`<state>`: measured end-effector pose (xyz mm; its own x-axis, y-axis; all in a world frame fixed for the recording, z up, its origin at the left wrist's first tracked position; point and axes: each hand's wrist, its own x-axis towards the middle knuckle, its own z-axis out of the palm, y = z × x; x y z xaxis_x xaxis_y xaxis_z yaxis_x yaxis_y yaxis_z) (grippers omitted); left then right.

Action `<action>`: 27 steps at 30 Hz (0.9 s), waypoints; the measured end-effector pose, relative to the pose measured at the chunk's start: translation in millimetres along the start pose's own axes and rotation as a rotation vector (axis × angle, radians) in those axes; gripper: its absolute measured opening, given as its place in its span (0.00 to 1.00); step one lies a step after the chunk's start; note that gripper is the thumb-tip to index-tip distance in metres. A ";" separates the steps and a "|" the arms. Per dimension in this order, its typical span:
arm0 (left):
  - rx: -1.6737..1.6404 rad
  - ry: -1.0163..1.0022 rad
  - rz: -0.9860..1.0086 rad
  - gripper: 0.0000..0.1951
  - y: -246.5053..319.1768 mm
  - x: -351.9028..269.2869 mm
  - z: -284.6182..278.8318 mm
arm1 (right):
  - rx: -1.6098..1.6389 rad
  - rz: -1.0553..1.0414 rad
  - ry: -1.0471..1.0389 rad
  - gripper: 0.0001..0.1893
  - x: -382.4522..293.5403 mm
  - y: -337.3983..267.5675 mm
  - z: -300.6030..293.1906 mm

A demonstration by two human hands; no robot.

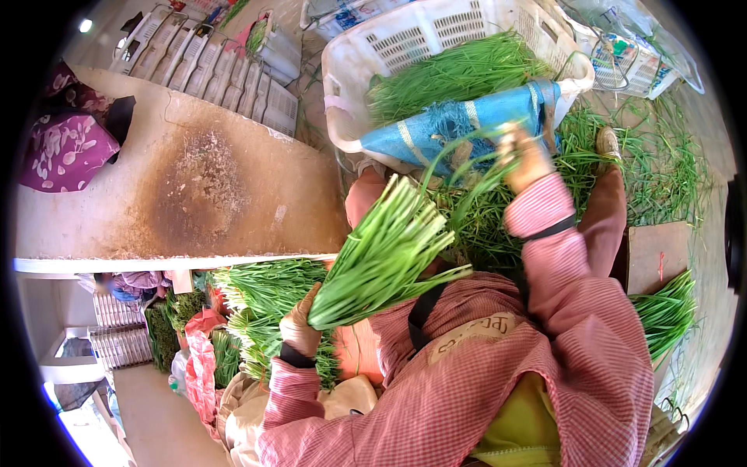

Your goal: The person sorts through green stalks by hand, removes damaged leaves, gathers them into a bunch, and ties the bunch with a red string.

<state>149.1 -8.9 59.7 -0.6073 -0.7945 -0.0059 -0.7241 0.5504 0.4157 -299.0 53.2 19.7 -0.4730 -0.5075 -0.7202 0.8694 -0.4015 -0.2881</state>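
My left hand [300, 322] grips a thick bunch of long green garlic chives [379, 257] by its lower left end. The pale cut ends of the bunch fan out towards the upper right. Blurred by motion, my right hand [522, 157] pinches a few loose chive leaves [475, 181] that trail down and left from the fingers. It hangs close to a blue woven sheet [432, 131] draped over the near rim of a large white plastic crate [402, 49]. Inside that crate lies a heap of chives [461, 73].
Loose leaves [659, 163] litter the floor around my feet. Tied bunches [268, 298] are stacked at my left, against a stained wall [198, 175]. Stacked white crates [216, 64] stand beyond it. A cardboard piece [656, 257] and another bunch [665, 315] lie on the right.
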 end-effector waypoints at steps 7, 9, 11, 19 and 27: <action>-0.961 -0.839 -0.480 0.18 6.6 13.7 -29.6 | -2.464 -0.154 -0.268 0.46 35.7 -25.1 -92.3; -1.079 -0.925 -0.461 0.18 -4.3 -4.5 -6.7 | -2.285 -0.136 -0.559 0.34 34.4 19.5 -99.9; -1.241 -0.973 -0.650 0.17 -3.1 -19.8 18.3 | -2.029 -0.130 -0.762 0.24 19.3 60.1 -86.5; -1.722 -1.018 -0.493 0.24 -48.2 -79.9 110.1 | -0.712 -0.059 -0.023 0.08 50.4 47.4 -45.7; -1.638 -0.999 -0.664 0.24 -16.2 -64.2 87.1 | -1.997 -1.040 -0.902 0.19 -43.5 71.4 -3.1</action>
<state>171.4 55.6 -25.8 -0.7728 -0.0292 -0.6340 -0.2974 -0.8659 0.4023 -215.9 48.9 28.5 -0.1066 -0.9817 0.1578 -0.7948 -0.0112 -0.6068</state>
